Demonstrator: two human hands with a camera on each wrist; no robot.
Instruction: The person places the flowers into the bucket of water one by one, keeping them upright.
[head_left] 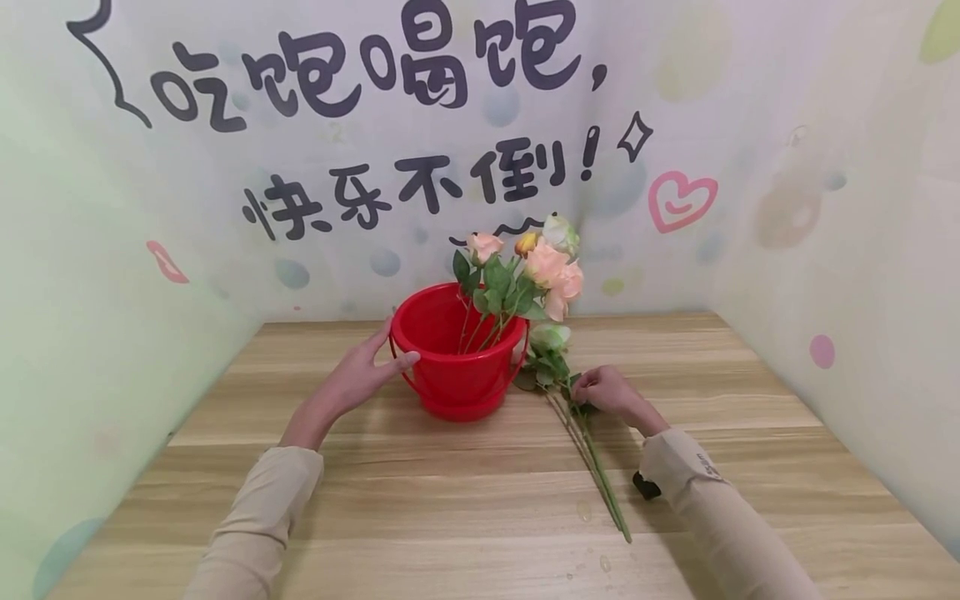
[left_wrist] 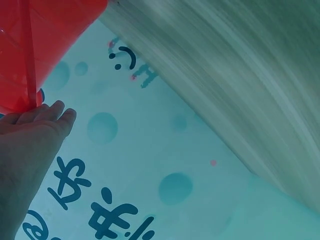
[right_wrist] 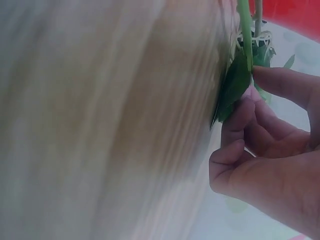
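Observation:
A red bucket stands upright on the table, with pink, white and orange flowers leaning over its right rim. My left hand rests against the bucket's left side, thumb stretched along the outside below the rim. In the left wrist view its fingers lie nearly straight against the red wall. Right of the bucket, long-stemmed white roses lie on the table, stems pointing toward me. My right hand pinches a green rose stem beside a leaf, between thumb and finger.
The wooden table meets a printed wall at the back and pale walls at both sides. A small black object lies by my right sleeve. Wet-looking spots show on the wood near the stem ends.

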